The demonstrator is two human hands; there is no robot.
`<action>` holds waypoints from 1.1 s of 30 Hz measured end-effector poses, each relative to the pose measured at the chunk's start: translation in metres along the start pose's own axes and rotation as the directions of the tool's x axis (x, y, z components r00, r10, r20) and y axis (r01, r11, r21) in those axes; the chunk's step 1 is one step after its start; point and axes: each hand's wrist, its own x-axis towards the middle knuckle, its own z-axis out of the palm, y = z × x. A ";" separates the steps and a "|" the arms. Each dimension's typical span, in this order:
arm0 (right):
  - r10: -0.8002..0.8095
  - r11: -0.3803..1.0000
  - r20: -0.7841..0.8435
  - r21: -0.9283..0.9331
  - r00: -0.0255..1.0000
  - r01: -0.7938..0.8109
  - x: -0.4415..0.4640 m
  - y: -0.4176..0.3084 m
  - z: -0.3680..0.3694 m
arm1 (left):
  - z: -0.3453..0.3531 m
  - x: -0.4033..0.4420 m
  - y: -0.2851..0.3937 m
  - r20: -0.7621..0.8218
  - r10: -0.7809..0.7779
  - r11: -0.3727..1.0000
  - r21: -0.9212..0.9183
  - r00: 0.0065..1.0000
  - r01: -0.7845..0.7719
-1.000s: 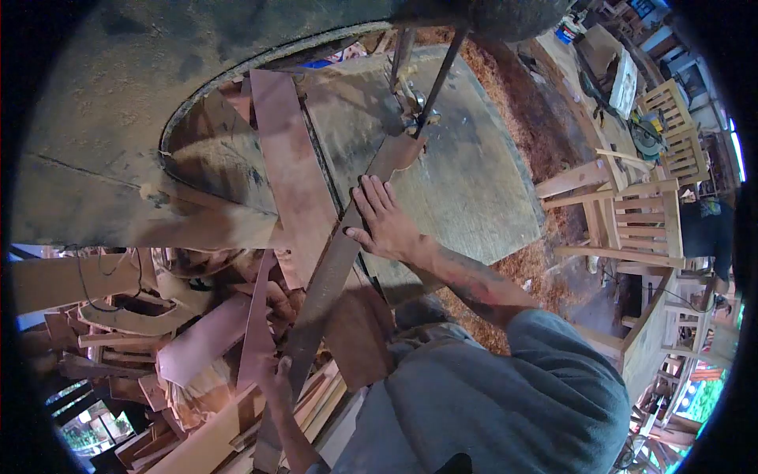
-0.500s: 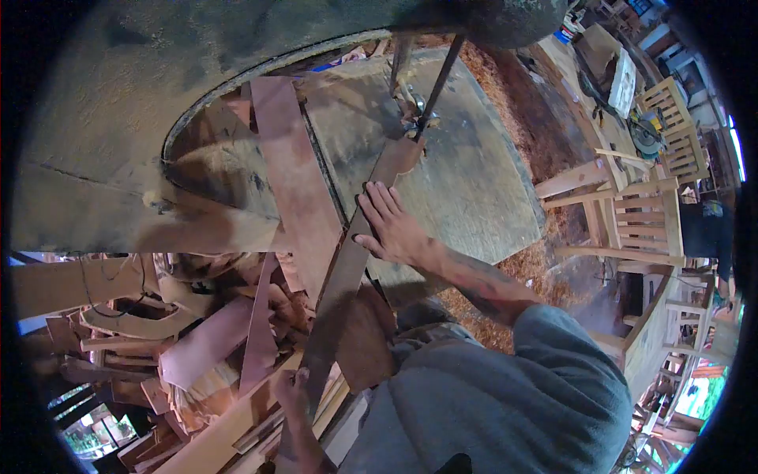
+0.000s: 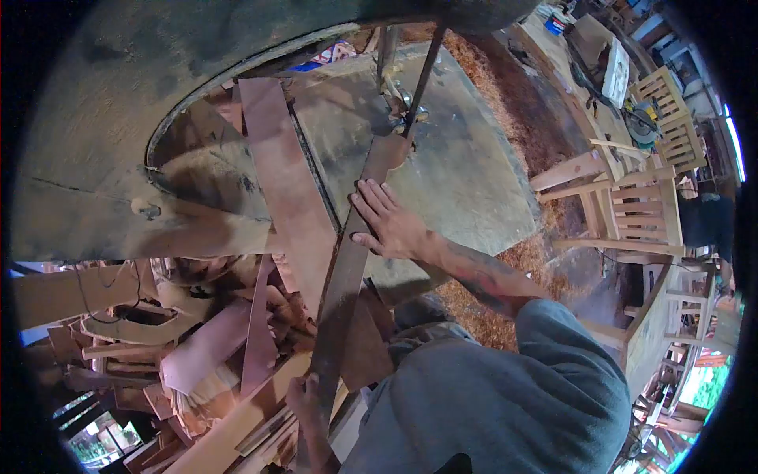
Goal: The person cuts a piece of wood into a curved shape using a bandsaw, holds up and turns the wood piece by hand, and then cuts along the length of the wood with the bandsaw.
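A long, dark brown wooden board (image 3: 343, 278) lies slantwise across the worn table of a band saw (image 3: 466, 189). Its far end, which has a curved edge, meets the narrow upright saw blade (image 3: 425, 79) below the guide (image 3: 404, 110). My right hand (image 3: 387, 223) rests flat on top of the board, fingers stretched forward, some distance short of the blade. At the board's near end, my left hand (image 3: 308, 404) is closed around its left edge, with the fingers curled. A wider reddish plank (image 3: 286, 182) lies on the table to the left of the board.
Wood offcuts (image 3: 209, 347) are heaped at the lower left. Shavings (image 3: 482, 276) cover the floor beyond the table. On the right stand a wooden chair frame (image 3: 632, 209) and a bench with a circular saw (image 3: 641, 125). A person (image 3: 707, 225) is at the far right edge.
The view has shifted slightly. My left hand and the board's near end have swung a little to the right, while my right hand keeps about the same place on the board.
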 end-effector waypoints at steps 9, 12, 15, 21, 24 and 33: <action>-0.028 0.999 0.012 0.045 1.000 0.028 -0.004 0.008 0.000 | 0.007 -0.021 -0.004 0.063 -0.104 0.990 -0.092 0.993 0.110; -0.041 0.998 0.016 0.046 0.999 0.040 -0.001 0.010 0.001 | 0.015 -0.024 -0.018 0.006 0.075 0.997 -0.021 0.997 -0.075; -0.051 0.998 0.004 0.036 0.999 0.051 0.003 0.014 0.001 | 0.020 -0.021 -0.001 0.011 -0.041 0.998 -0.043 0.999 0.041; -0.053 0.998 0.025 0.024 0.998 0.052 0.008 0.014 -0.005 | 0.019 -0.020 0.001 0.027 -0.045 0.996 -0.072 0.999 0.047; -0.052 0.999 0.005 0.014 0.999 0.052 0.019 0.019 -0.001 | 0.017 -0.021 0.011 0.024 -0.078 0.997 0.001 0.997 0.078; -0.051 0.998 -0.042 0.024 0.998 0.052 -0.003 -0.001 -0.001 | 0.019 -0.042 -0.008 -0.052 0.099 0.995 -0.022 0.994 -0.100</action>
